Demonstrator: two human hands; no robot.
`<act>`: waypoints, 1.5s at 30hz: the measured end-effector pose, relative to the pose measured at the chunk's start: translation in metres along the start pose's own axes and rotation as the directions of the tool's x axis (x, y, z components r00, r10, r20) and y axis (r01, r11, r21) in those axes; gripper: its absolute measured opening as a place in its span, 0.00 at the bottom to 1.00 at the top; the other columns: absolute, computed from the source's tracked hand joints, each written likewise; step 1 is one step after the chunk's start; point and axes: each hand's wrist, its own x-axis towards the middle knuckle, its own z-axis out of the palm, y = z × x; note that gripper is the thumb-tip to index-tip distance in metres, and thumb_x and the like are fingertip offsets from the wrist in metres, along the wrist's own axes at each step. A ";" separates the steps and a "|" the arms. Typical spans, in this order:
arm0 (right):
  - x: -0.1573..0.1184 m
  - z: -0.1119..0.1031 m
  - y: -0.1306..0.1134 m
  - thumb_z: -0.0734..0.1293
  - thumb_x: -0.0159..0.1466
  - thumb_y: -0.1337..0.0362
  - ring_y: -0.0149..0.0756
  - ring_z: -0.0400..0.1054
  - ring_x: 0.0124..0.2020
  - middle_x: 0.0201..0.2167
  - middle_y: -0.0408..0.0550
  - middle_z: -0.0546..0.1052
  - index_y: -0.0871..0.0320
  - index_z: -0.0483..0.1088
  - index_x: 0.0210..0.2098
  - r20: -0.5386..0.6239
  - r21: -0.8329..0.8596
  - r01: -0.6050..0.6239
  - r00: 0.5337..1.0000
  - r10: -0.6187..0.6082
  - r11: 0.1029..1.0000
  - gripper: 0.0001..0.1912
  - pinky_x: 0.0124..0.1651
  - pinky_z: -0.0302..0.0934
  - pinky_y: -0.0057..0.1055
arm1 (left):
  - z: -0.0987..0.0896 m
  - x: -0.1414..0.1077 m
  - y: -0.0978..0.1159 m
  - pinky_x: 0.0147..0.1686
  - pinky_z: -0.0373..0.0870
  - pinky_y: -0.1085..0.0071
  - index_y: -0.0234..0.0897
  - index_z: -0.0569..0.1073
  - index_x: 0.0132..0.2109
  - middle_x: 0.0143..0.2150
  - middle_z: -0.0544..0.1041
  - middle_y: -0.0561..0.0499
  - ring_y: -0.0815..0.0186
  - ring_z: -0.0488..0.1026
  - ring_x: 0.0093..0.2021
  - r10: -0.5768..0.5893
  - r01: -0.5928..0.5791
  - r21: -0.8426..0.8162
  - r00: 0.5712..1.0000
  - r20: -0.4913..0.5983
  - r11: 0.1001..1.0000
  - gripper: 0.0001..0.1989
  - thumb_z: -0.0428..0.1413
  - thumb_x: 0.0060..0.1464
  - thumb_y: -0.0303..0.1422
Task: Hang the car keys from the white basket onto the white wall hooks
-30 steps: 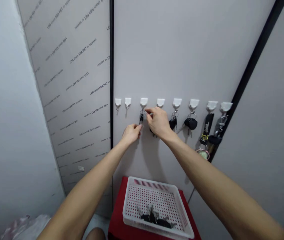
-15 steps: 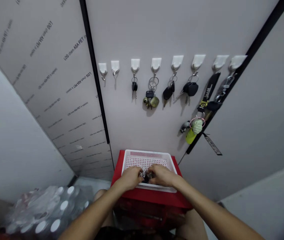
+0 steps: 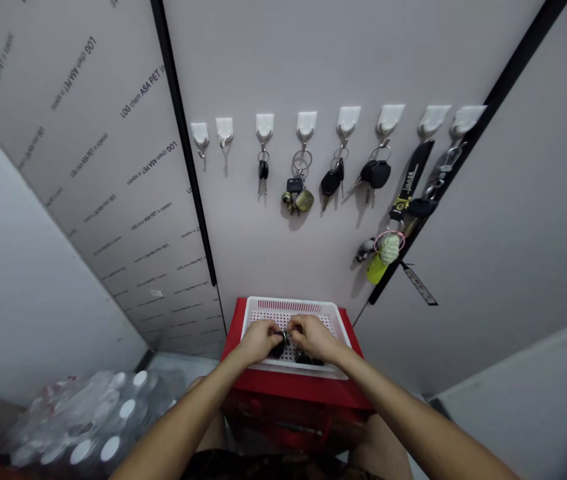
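Observation:
Over a white perforated basket [image 3: 290, 305], my left hand [image 3: 262, 341] is closed on a dark key bunch [image 3: 278, 347] with a metal ring. My right hand [image 3: 312, 337] is beside it, its fingertips pinched near the ring; what they grip is too small to make out. More dark keys [image 3: 308, 359] lie in the basket below my right hand. The basket rests on a red surface [image 3: 248, 383].
White hooks line the wall, several bearing key bunches [image 3: 330, 180]. A lanyard [image 3: 410, 175] and a yellow-green charm [image 3: 377, 269] hang at the right. Two left hooks [image 3: 224, 131] carry no keys. Wrapped bottles [image 3: 128, 408] stand at lower left.
Both hands have risen slightly within the basket. The dark key bunch now shows in my left hand, apart from the keys below my right hand. The view has shifted a little.

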 end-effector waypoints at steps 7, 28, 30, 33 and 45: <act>0.008 -0.021 -0.012 0.55 0.49 0.70 0.31 0.62 0.32 0.34 0.49 0.69 0.60 0.62 0.40 -0.152 0.268 0.054 0.988 -0.013 0.962 0.18 0.34 0.56 0.27 | -0.027 0.003 0.018 0.26 0.58 0.78 0.32 0.63 0.24 0.19 0.64 0.57 0.75 0.61 0.22 -0.006 -0.031 -0.483 0.997 -0.075 0.875 0.02 0.47 0.38 0.24; 0.024 -0.049 -0.068 0.58 0.49 0.67 0.28 0.60 0.28 0.27 0.45 0.68 0.59 0.65 0.30 -0.338 0.291 0.235 0.932 -0.131 0.927 0.09 0.31 0.54 0.25 | -0.081 -0.011 0.049 0.29 0.61 0.76 0.33 0.64 0.29 0.25 0.67 0.54 0.73 0.64 0.26 0.258 -0.371 -0.355 0.909 -0.326 0.858 0.05 0.47 0.40 0.29; 0.027 -0.050 -0.069 0.58 0.49 0.66 0.28 0.60 0.28 0.26 0.44 0.68 0.60 0.65 0.31 -0.242 0.366 0.220 0.961 -0.136 0.904 0.09 0.30 0.54 0.24 | -0.083 -0.012 0.049 0.30 0.61 0.76 0.33 0.65 0.29 0.26 0.67 0.53 0.72 0.64 0.28 0.291 -0.397 -0.343 0.901 -0.320 0.851 0.05 0.47 0.40 0.29; 0.032 -0.050 -0.071 0.58 0.49 0.65 0.26 0.59 0.22 0.20 0.41 0.66 0.61 0.63 0.26 -0.157 0.486 0.169 0.982 -0.105 0.857 0.07 0.27 0.53 0.23 | -0.085 -0.012 0.047 0.31 0.61 0.76 0.33 0.65 0.29 0.27 0.67 0.53 0.72 0.63 0.29 0.322 -0.427 -0.272 0.877 -0.357 0.862 0.06 0.47 0.41 0.29; 0.053 -0.100 -0.108 0.60 0.46 0.65 0.22 0.53 0.15 0.12 0.37 0.60 0.62 0.59 0.18 -0.159 0.540 0.122 0.986 -0.041 0.833 0.06 0.20 0.50 0.22 | -0.132 -0.038 0.068 0.38 0.59 0.73 0.35 0.65 0.30 0.32 0.68 0.51 0.70 0.63 0.35 0.470 -0.502 0.032 0.782 -0.409 0.864 0.07 0.48 0.39 0.25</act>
